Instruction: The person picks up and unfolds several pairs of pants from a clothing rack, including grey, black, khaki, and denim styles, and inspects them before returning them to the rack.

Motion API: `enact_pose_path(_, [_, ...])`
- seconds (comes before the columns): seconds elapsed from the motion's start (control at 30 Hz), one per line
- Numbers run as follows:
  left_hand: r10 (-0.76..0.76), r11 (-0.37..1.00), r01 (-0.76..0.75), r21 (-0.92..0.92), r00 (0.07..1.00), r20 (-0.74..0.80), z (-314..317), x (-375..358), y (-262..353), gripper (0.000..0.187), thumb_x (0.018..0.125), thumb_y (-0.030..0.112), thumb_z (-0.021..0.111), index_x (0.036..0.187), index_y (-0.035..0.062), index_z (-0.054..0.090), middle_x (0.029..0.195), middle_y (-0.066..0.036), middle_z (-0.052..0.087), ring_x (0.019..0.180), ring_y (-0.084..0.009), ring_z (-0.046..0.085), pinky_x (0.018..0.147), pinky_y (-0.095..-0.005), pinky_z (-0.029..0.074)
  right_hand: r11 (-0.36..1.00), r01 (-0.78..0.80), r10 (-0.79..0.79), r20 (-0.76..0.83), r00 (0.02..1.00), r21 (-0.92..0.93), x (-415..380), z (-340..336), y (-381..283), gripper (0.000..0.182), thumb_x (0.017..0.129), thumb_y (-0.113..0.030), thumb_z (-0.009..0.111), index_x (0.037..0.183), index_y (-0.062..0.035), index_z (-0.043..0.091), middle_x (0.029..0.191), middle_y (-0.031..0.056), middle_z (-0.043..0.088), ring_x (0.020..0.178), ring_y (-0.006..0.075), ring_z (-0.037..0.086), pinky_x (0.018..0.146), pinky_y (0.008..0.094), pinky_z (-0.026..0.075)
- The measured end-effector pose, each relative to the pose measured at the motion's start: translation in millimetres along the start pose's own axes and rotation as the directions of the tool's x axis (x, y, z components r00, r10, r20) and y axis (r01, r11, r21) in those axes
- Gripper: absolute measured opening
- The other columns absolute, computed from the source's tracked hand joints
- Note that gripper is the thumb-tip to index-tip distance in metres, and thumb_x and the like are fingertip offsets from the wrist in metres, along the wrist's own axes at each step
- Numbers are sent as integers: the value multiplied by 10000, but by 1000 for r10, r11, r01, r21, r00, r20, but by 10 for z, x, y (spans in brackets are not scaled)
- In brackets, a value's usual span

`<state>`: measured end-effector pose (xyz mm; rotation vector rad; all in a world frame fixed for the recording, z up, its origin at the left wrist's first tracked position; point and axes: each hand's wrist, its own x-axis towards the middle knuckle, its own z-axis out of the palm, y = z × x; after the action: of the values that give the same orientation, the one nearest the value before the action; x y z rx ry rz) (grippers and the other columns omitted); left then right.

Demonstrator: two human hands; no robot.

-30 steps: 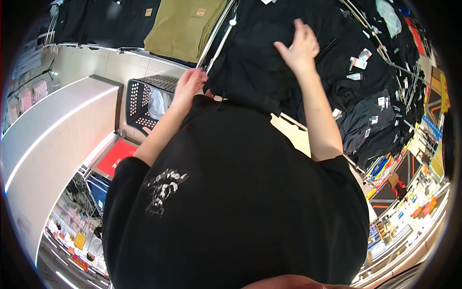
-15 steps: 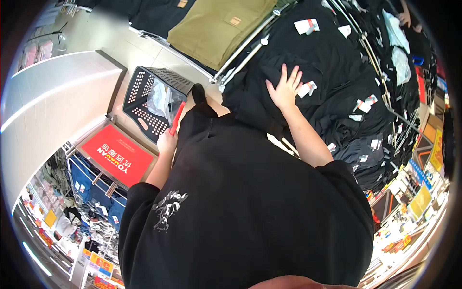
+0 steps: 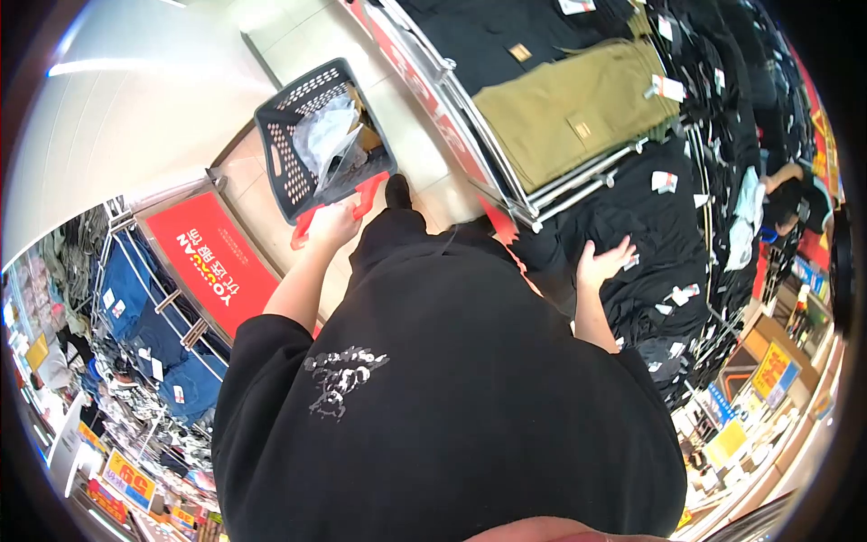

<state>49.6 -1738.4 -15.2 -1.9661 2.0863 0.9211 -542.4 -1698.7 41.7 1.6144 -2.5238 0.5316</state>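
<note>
My left hand [image 3: 332,224] is closed round the red handle [image 3: 368,191] of a dark grey shopping basket [image 3: 275,135]. Inside the basket lie clear plastic packaging [image 3: 330,135] and something brown. On the right, my right hand [image 3: 605,262] is raised beside a pile of black clothes [image 3: 655,294] with white and red tags; its fingers are apart and it holds nothing. Folded khaki trousers [image 3: 560,113] lie on a metal rack ahead of it, next to folded black ones [image 3: 470,32].
A red sign [image 3: 212,257] stands by a rack of blue jeans [image 3: 135,289] on the left. The metal rack's corner [image 3: 536,221] juts out between basket and clothes pile. Another person [image 3: 795,203] is at the far right. My shoe [image 3: 397,192] shows on the tiled floor.
My right hand has come up off the black clothes and moved back toward my body. The basket has swung forward and turned in my left hand. The view has shifted, showing more of the khaki trousers' rack.
</note>
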Motion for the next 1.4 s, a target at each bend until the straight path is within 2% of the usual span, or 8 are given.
enact_pose_path(0.33, [66, 994, -67, 84, 998, 11, -1025, 1104, -606, 293, 896, 323, 619, 1055, 103, 729, 891, -205, 743, 855, -389, 729, 794, -511, 583, 987, 23, 10, -203, 979, 161, 515, 192, -1280, 679, 859, -148, 687, 1462, 39, 437, 1533, 287, 366, 1444, 421, 324, 1215, 496, 234])
enact_pose_path(0.53, [3, 995, -2, 105, 1000, -13, -1462, 1786, -966, 288, 898, 325, 600, 911, 63, 720, 876, -223, 732, 852, -415, 720, 801, -527, 573, 854, -142, 168, -6, 986, 501, 1466, 486, -1637, 505, 974, -110, 624, 1432, 23, 457, 1400, 205, 527, 1296, 288, 530, 1089, 394, 432])
enact_pose_path(0.8, [-50, 976, 47, 214, 999, 12, -2027, 2417, -1156, 285, 908, 313, 596, 900, 54, 716, 843, -233, 720, 822, -430, 713, 772, -537, 568, 773, -459, 535, -60, 843, 438, 3485, 1244, -663, 748, 806, -224, 807, 1384, 107, 465, 1312, 249, 613, 1183, 303, 641, 1011, 380, 509])
enact_pose_path(0.9, [-50, 970, 34, 239, 997, 62, -1988, 2640, -1418, 270, 914, 305, 596, 900, 62, 712, 847, -243, 717, 819, -439, 710, 762, -545, 568, 717, -465, 554, -19, 832, 519, 3973, 1627, 13, 639, 809, -189, 859, 1302, 62, 538, 1207, 165, 680, 1053, 243, 687, 924, 349, 540])
enact_pose_path(1.07, [-86, 968, 68, 242, 994, 63, -2126, 2728, -1371, 272, 915, 311, 609, 894, 59, 709, 851, -246, 716, 830, -444, 708, 771, -552, 565, 674, -619, 639, 103, 763, 404, 4113, 1358, -303, 685, 788, -223, 899, 1309, 44, 543, 1207, 139, 685, 1049, 230, 690, 914, 341, 544])
enact_pose_path(1.23, [-78, 980, 60, 190, 993, 87, -2104, 2836, -1507, 278, 916, 329, 627, 909, 64, 712, 860, -248, 714, 847, -450, 703, 775, -550, 555, 789, -467, 462, 115, 879, 398, 3998, 1064, -774, 510, 829, -276, 863, 1192, 9, 645, 1213, 162, 693, 1067, 245, 683, 910, 353, 530])
enact_pose_path(1.37, [-2, 998, -11, 69, 984, 179, -2136, 2900, -1579, 273, 892, 323, 671, 939, 55, 694, 830, -255, 699, 854, -460, 695, 759, -543, 544, 989, 9, -56, -316, 947, -151, 3749, 1142, -951, 443, 927, -341, 774, 1177, -7, 629, 1081, 182, 725, 1027, 265, 703, 898, 362, 527])
enact_pose_path(1.4, [28, 996, -45, 71, 975, 221, -2180, 2927, -1567, 277, 889, 324, 677, 955, 55, 691, 830, -255, 699, 853, -461, 695, 757, -542, 544, 995, -94, 102, -285, 953, 41, 3676, 1057, -1130, 428, 945, -342, 754, 1177, -8, 620, 1079, 181, 724, 1022, 267, 703, 898, 363, 526])
